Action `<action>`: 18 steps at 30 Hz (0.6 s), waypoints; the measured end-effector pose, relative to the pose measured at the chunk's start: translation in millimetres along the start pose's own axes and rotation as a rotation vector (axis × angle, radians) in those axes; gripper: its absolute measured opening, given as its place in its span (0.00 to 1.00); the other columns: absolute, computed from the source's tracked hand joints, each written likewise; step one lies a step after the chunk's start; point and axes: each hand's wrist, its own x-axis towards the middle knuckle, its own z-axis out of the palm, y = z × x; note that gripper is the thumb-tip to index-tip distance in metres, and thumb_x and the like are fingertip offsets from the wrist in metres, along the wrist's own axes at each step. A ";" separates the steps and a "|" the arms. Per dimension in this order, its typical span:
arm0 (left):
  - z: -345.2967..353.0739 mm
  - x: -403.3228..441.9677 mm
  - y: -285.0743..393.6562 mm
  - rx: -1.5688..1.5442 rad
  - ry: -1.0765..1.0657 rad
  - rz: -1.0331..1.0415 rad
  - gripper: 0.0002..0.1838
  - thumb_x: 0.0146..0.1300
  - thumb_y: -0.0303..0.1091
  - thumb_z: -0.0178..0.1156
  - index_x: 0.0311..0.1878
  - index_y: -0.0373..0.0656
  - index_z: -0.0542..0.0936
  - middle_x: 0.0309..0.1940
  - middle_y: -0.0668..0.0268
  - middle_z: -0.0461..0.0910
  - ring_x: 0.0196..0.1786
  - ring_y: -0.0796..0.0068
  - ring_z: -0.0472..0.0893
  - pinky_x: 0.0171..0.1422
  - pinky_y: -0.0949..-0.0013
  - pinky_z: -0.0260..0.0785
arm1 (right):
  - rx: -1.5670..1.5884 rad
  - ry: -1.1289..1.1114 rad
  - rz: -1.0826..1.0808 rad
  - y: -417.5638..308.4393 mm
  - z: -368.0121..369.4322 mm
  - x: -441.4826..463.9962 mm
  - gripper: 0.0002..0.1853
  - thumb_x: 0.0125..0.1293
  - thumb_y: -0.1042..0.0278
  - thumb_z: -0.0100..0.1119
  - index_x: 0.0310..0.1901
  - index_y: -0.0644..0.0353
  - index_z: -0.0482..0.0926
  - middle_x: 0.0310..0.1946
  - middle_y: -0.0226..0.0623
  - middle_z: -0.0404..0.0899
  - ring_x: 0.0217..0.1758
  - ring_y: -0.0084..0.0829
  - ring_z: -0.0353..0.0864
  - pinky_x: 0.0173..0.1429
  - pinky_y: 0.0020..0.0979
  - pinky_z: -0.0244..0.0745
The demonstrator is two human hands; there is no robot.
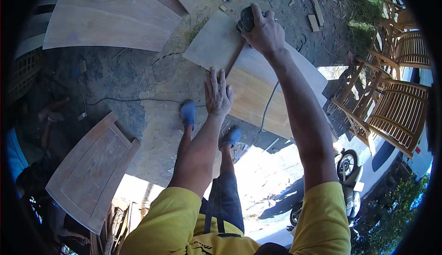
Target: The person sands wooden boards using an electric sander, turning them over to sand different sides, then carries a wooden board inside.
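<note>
My right hand (266, 33) is wrapped over a dark power sander (247, 19) at the far corner of a pale wooden board (212, 41). The sander's underside is hidden. My left hand (218, 93) has its fingers stretched out, their tips at the near edge of that board. Beside it lies a larger wooden panel (262, 100), yellowish on its near part and paler at the right, partly covered by my right forearm. A grey cord (270, 105) runs down across this panel.
Curved wooden panels (110, 15) lie at the upper left, and a framed panel (94, 172) at the lower left. A black cable (138, 99) crosses the ground. Slatted wooden chairs (398, 103) and a motorcycle (350, 176) stand at the right. Another person's blue sleeve (17, 151) shows at left.
</note>
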 end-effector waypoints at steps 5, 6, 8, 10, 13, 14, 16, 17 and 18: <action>-1.8 2.8 0.6 0.038 0.004 -0.003 0.43 0.77 0.47 0.59 0.88 0.46 0.56 0.89 0.48 0.48 0.88 0.39 0.54 0.85 0.35 0.57 | -0.083 -0.173 -0.056 -13.3 7.4 -31.6 0.51 0.59 0.54 0.81 0.80 0.45 0.61 0.57 0.60 0.76 0.47 0.61 0.90 0.51 0.55 0.87; -1.1 2.7 0.4 0.038 0.011 -0.002 0.43 0.77 0.48 0.59 0.88 0.45 0.56 0.89 0.48 0.49 0.88 0.39 0.55 0.85 0.35 0.58 | -0.058 -0.186 -0.116 -15.6 8.0 -48.9 0.51 0.58 0.54 0.80 0.81 0.44 0.62 0.58 0.60 0.76 0.47 0.62 0.90 0.50 0.56 0.87; -0.9 5.2 3.9 0.024 0.020 0.013 0.42 0.77 0.48 0.59 0.88 0.44 0.57 0.89 0.48 0.49 0.88 0.40 0.55 0.85 0.35 0.58 | -0.046 -0.243 -0.151 -17.1 10.5 -72.4 0.50 0.57 0.56 0.79 0.80 0.41 0.62 0.57 0.61 0.76 0.46 0.63 0.90 0.49 0.57 0.87; -3.4 4.7 4.3 0.046 -0.016 -0.011 0.42 0.77 0.49 0.59 0.88 0.42 0.57 0.89 0.48 0.49 0.88 0.40 0.55 0.85 0.36 0.58 | -0.042 -0.192 -0.142 -8.7 9.4 -67.7 0.49 0.56 0.56 0.79 0.80 0.41 0.63 0.57 0.61 0.76 0.45 0.63 0.90 0.48 0.57 0.88; -2.8 5.9 5.2 0.050 -0.002 0.003 0.42 0.78 0.49 0.58 0.88 0.43 0.56 0.89 0.48 0.49 0.88 0.39 0.54 0.85 0.35 0.58 | -0.031 -0.030 -0.040 9.5 4.6 -27.8 0.48 0.56 0.52 0.79 0.78 0.42 0.65 0.56 0.60 0.77 0.43 0.63 0.90 0.46 0.57 0.88; -2.8 3.9 4.5 0.054 0.021 0.010 0.42 0.78 0.49 0.57 0.88 0.43 0.56 0.89 0.48 0.48 0.88 0.39 0.54 0.85 0.35 0.58 | -0.047 0.057 -0.004 16.4 5.4 -14.9 0.48 0.56 0.52 0.79 0.78 0.42 0.65 0.55 0.59 0.77 0.43 0.63 0.90 0.46 0.56 0.88; -3.1 0.8 3.5 0.062 0.019 0.014 0.42 0.79 0.48 0.57 0.88 0.42 0.56 0.89 0.47 0.49 0.88 0.38 0.54 0.85 0.36 0.58 | -0.043 0.090 0.060 16.8 5.5 -7.3 0.48 0.56 0.52 0.79 0.78 0.43 0.65 0.55 0.59 0.78 0.43 0.63 0.90 0.46 0.56 0.87; -3.2 4.1 5.5 0.064 0.027 0.014 0.41 0.79 0.48 0.57 0.88 0.42 0.56 0.89 0.47 0.49 0.88 0.38 0.54 0.85 0.36 0.59 | -0.046 0.127 0.117 17.6 2.9 -3.4 0.47 0.57 0.52 0.79 0.77 0.43 0.65 0.54 0.59 0.78 0.43 0.63 0.90 0.46 0.56 0.87; -4.0 4.9 6.3 0.058 0.029 0.029 0.41 0.79 0.48 0.57 0.88 0.42 0.56 0.89 0.47 0.49 0.88 0.38 0.54 0.85 0.36 0.59 | -0.002 0.132 0.041 20.2 10.7 -15.1 0.48 0.55 0.52 0.80 0.77 0.43 0.67 0.53 0.59 0.79 0.43 0.63 0.90 0.46 0.57 0.87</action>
